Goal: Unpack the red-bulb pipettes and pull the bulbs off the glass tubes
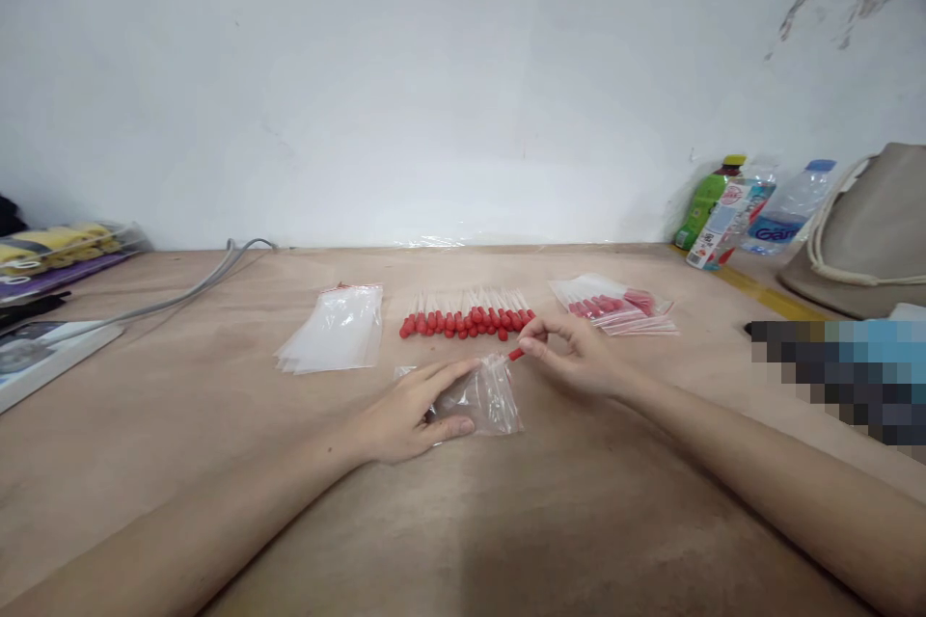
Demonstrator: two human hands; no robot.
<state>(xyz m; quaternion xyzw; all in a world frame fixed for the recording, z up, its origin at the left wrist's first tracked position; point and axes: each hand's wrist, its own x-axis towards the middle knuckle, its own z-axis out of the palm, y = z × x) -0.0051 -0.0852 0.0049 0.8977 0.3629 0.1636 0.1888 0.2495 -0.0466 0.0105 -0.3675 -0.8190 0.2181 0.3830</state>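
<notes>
On the near part of the worktop (347, 540), well short of its far edge, the left hand (409, 413) lies spread over a clear bag (498, 397), thumb and fingers apart, bearing on the film rather than closed around it; the right hand (579, 354) pinches a red-ended piece (515, 354) between thumb and forefinger, its end pointing at the bag's striped right side, just beside it. The film looks thin and limp, so the bag could fold or skid and the red end snag or slide over the outside; a light pinch could also drop so small a piece. Nearer the far edge, the row of red-headed sticks (452, 323) lies loose, and a brush from the right hand, close to its right end, could scatter it. Counted: two hands, one clear bag, one piece pinched; in the row roughly thirty, overlapping too much to be exact; left of it, fanned blank bags (337, 333), at least three; right of it, filled bags (614, 308), several, their layers merging; by the far edge at right, at least three bottles (701, 204).
</notes>
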